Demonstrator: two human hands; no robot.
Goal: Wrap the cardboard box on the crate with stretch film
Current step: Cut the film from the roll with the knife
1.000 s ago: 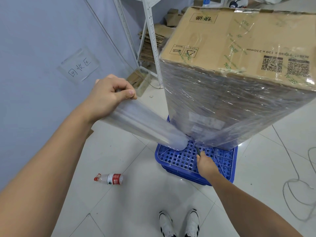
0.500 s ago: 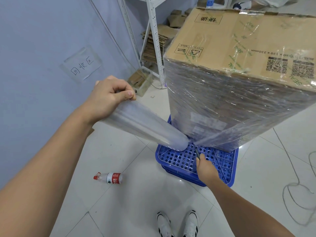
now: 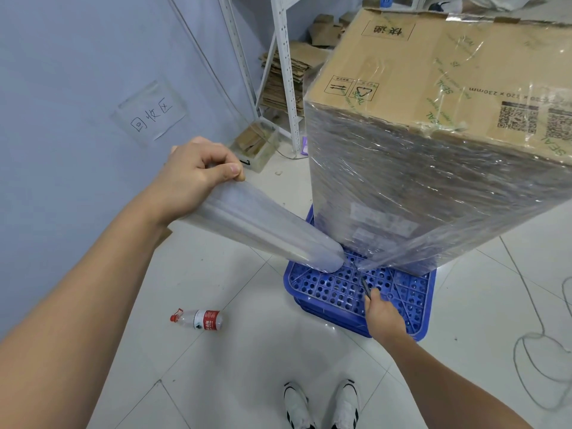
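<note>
A tall cardboard box (image 3: 433, 75) stands on a blue perforated crate (image 3: 334, 289). Its sides are covered in stretch film; the top is bare cardboard. My left hand (image 3: 198, 174) grips the upper end of the stretch film roll (image 3: 263, 227), which slants down to the box's lower near corner. A strip of film runs from that roll's low end to the box. My right hand (image 3: 382, 317) is low over the crate and holds a thin dark tool (image 3: 365, 284) whose tip points at the film strip.
A plastic bottle (image 3: 198, 319) with a red label lies on the tiled floor at the left. A white metal shelf frame (image 3: 286, 72) and stacked flat cardboard (image 3: 278, 85) stand behind the box. A grey cable (image 3: 532, 342) loops on the floor at the right. My feet (image 3: 322, 404) are near the crate.
My right hand has drawn back slightly from the film strip toward the crate's front, exposing more of the tool. My left hand and the roll have hardly moved.
</note>
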